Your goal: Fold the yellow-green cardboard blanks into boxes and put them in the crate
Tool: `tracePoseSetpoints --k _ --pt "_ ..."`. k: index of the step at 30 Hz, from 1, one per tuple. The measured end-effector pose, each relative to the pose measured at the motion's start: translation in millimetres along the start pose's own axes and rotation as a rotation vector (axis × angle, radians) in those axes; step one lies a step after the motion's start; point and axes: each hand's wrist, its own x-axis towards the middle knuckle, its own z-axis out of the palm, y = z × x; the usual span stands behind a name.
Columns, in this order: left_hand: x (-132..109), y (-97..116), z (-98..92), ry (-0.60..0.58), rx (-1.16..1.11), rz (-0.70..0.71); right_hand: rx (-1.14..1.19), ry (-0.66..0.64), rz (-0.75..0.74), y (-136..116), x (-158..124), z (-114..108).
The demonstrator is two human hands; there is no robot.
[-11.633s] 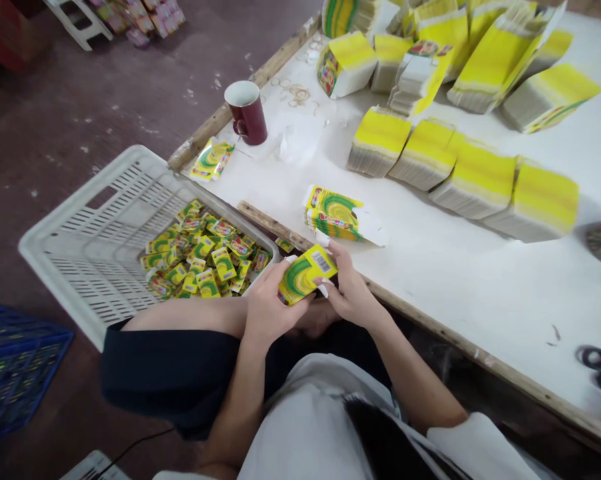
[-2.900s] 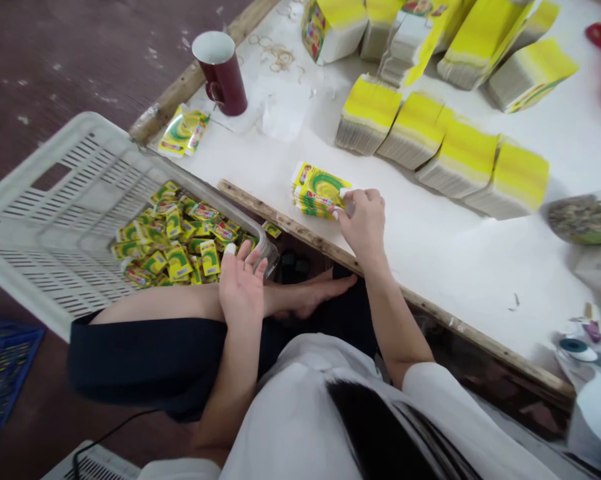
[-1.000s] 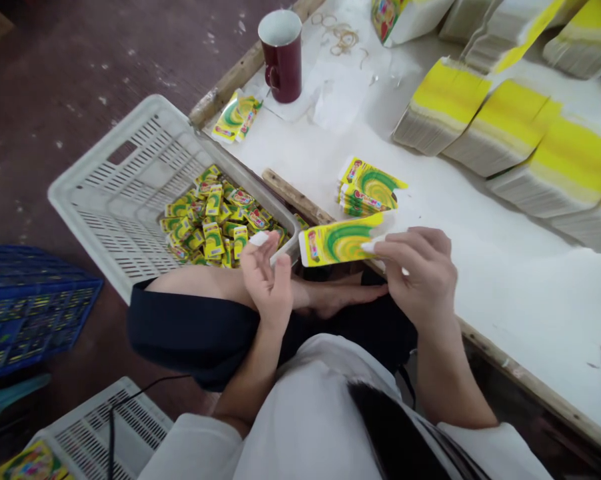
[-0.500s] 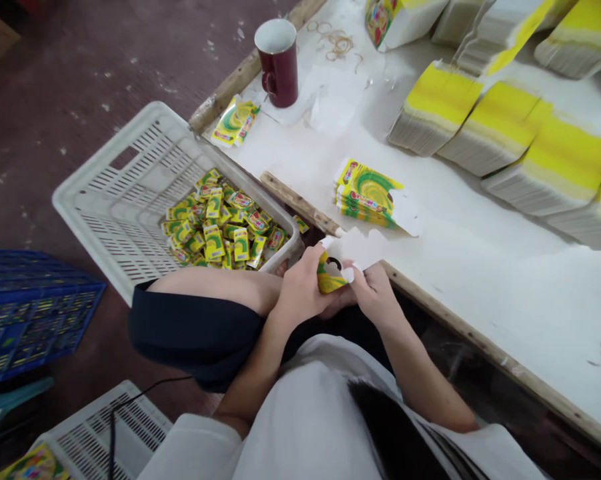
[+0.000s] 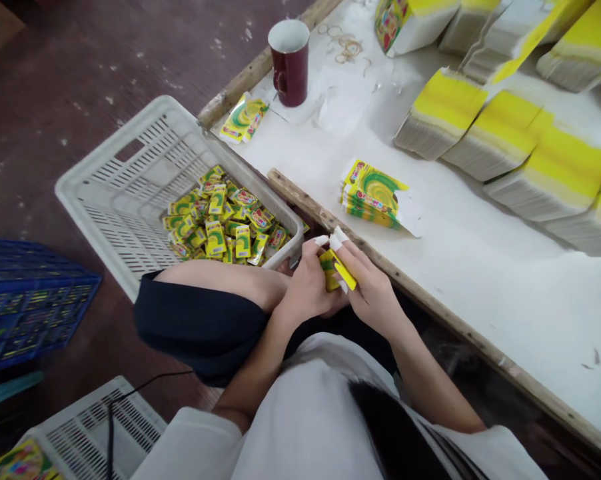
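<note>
Above my lap, at the table's edge, both hands are closed around one small yellow and green carton (image 5: 330, 268). My left hand (image 5: 308, 283) wraps its left side. My right hand (image 5: 370, 288) presses on its right side, the fingers lying over a yellow flap (image 5: 345, 272). White coverings show on several fingertips. What is inside the carton is hidden by my fingers. On the table just beyond lies a small stack of flat cartons (image 5: 373, 193) of the same print.
Left of my hands, a white plastic crate (image 5: 105, 157) holds many small filled-out cartons (image 5: 215, 240). A maroon mug (image 5: 291, 70) stands near another flat carton (image 5: 244, 119). Rows of stacked yellow card (image 5: 510, 123) line the table's far side. A blue crate (image 5: 35, 300) sits on the floor.
My right hand has moved over the carton's end, and its white open flaps no longer show; a yellow flap is now folded under my fingers. The whole view has shifted slightly.
</note>
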Motion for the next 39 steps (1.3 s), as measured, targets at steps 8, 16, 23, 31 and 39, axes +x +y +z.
tracePoseSetpoints --k 8,16,23,31,39 --pt "8.1 9.1 -15.1 0.127 -0.055 -0.061 -0.189 -0.035 -0.061 12.5 6.3 -27.2" --pt "12.0 17.6 -17.6 0.043 -0.002 0.012 -0.089 -0.257 -0.091 14.2 10.1 -61.0" --pt "10.2 14.0 -13.1 0.145 -0.151 -0.097 0.109 -0.006 -0.037 12.4 6.5 -24.7" --pt "19.0 5.6 -22.8 0.807 -1.095 -0.481 -0.404 0.561 0.265 58.8 43.7 -56.9" --pt "18.2 8.0 -9.7 0.588 -1.093 -0.626 -0.512 0.557 0.308 77.3 56.8 -58.0"
